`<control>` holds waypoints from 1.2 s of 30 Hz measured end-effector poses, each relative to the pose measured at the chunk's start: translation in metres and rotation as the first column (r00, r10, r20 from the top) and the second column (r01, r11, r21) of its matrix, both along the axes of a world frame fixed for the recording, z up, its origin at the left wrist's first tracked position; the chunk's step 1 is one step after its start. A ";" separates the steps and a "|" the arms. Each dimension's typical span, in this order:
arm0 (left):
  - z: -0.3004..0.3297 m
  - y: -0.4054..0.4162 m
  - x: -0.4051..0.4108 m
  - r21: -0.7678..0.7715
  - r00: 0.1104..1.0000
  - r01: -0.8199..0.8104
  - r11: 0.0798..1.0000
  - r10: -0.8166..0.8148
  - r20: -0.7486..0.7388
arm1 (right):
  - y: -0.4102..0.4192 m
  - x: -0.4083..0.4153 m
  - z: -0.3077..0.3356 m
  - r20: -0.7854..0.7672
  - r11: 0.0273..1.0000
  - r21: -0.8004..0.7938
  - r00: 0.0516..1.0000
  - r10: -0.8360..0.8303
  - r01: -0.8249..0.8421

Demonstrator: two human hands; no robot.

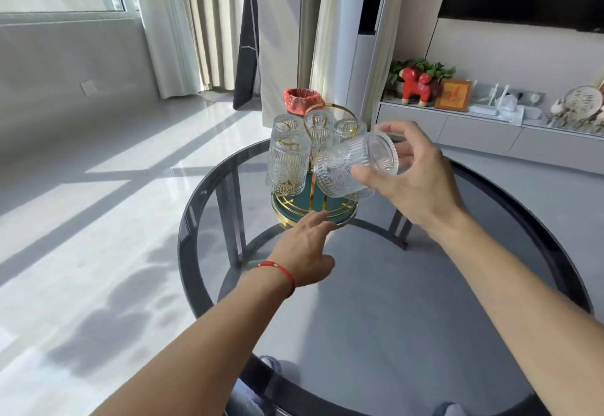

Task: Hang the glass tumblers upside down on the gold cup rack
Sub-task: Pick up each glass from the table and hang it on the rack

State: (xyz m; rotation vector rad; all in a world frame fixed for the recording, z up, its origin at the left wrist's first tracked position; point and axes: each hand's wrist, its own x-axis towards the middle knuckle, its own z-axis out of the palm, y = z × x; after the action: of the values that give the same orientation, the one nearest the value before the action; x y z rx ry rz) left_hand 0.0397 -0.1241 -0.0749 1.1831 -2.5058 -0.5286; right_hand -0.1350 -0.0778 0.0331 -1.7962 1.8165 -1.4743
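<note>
The gold cup rack (330, 109) with a green round base (294, 204) stands at the far side of a round glass table (425, 301). Several ribbed glass tumblers hang upside down on it; the nearest hung tumbler (287, 162) is at the left. My right hand (415, 174) grips another tumbler (353, 167), tilted with its base toward me and its mouth down-left over the rack's right side. My left hand (307, 249), with a red string on the wrist, lies flat with its fingertips at the front edge of the base.
A red-lined bin (302, 97) stands on the floor behind the rack. A low white cabinet (474, 128) with ornaments runs along the right wall. Curtains and a window are at the back left. The table's dark rim (189, 219) curves around the near side.
</note>
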 end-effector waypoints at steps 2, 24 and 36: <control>-0.002 -0.001 0.001 -0.035 0.996 0.017 0.999 -0.014 0.086 | -0.011 0.009 0.010 -0.099 1.000 -0.008 0.995 -0.021 0.021; -0.005 0.003 -0.016 -0.077 0.963 0.066 0.995 -0.044 0.265 | -0.087 0.026 0.006 -0.622 0.977 0.192 0.782 0.044 0.098; -0.009 0.003 -0.022 -0.075 0.948 0.074 0.994 -0.047 0.315 | -0.078 0.021 -0.013 -0.674 0.978 0.203 0.732 0.101 0.052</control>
State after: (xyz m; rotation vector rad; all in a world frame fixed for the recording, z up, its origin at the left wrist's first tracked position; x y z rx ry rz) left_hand 0.0179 -0.1210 -0.0836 1.2445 -2.8062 -0.2581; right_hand -0.1141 -0.1554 0.0203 -2.4290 2.1192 -0.5674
